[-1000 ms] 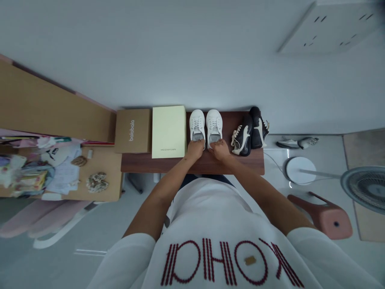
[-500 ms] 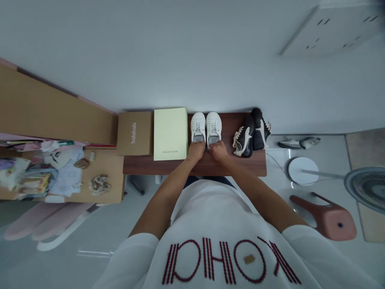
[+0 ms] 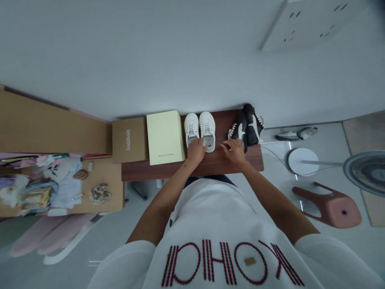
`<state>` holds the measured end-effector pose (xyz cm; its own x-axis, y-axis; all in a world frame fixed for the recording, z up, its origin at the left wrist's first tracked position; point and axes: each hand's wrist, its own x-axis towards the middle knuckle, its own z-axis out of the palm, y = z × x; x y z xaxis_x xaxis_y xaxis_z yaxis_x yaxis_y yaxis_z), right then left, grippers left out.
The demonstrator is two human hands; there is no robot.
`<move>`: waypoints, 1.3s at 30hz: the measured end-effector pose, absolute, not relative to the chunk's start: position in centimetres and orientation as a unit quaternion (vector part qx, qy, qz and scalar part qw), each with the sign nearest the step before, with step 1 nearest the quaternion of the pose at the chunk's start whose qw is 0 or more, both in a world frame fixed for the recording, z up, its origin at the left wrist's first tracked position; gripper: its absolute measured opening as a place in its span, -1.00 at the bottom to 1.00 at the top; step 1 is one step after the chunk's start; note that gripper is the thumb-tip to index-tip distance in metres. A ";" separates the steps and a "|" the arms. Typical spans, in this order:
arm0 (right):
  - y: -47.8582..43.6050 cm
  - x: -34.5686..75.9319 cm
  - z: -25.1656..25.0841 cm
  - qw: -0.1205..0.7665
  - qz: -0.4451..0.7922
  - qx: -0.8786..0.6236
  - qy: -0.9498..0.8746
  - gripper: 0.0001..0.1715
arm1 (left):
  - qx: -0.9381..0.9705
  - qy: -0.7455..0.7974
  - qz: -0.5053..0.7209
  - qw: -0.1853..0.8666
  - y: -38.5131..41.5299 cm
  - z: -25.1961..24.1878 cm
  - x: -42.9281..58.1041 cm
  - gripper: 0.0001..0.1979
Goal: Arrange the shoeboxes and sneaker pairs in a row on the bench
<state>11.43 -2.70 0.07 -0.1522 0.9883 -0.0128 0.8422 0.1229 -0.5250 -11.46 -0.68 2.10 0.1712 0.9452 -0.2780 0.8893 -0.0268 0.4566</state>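
Two white lace-up sneakers stand side by side, toes to the wall, on a dark brown wooden bench (image 3: 207, 165). My left hand (image 3: 196, 151) is at the heel of the left white sneaker (image 3: 191, 123), its fingers bent over the opening and its thumb out toward the right white sneaker (image 3: 207, 123). The left sneaker's heel is hidden under that hand. My right hand (image 3: 236, 150) is open with fingers apart, at the near end of the black-and-cream sneakers (image 3: 253, 125). It covers part of the left one; whether it touches it I cannot tell.
Left of the white sneakers are a pale yellow shoebox (image 3: 165, 134) and a brown box (image 3: 130, 138). A cluttered desk (image 3: 116, 174) adjoins the bench's left end. On the right floor stand a pink stool (image 3: 343, 206) and a fan (image 3: 368, 173), with another shoe pair (image 3: 296, 134) near the wall.
My right hand has let go of the right white sneaker's heel and moved right to the black-and-cream pair. My left hand stays at the left white sneaker. The view has shifted slightly.
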 end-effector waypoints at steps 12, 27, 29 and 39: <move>0.0 26.6 -4.1 0.087 0.278 -0.793 -0.535 -0.53 | 0.727 0.553 -0.027 0.405 -1.0 -3.1 4.3 -0.59; -2.2 23.5 -1.1 -0.056 0.120 -0.658 -0.741 -0.79 | 0.840 0.480 -0.060 0.248 0.7 1.0 2.9 -0.70; -1.6 22.8 -1.0 -0.067 0.115 -0.657 -0.743 -0.77 | 0.839 0.485 -0.057 0.239 1.2 1.1 3.3 -0.70; 0.6 21.5 -1.0 -0.129 0.122 -0.638 -0.749 -0.68 | 0.826 0.505 -0.051 0.245 2.5 0.8 4.9 -0.70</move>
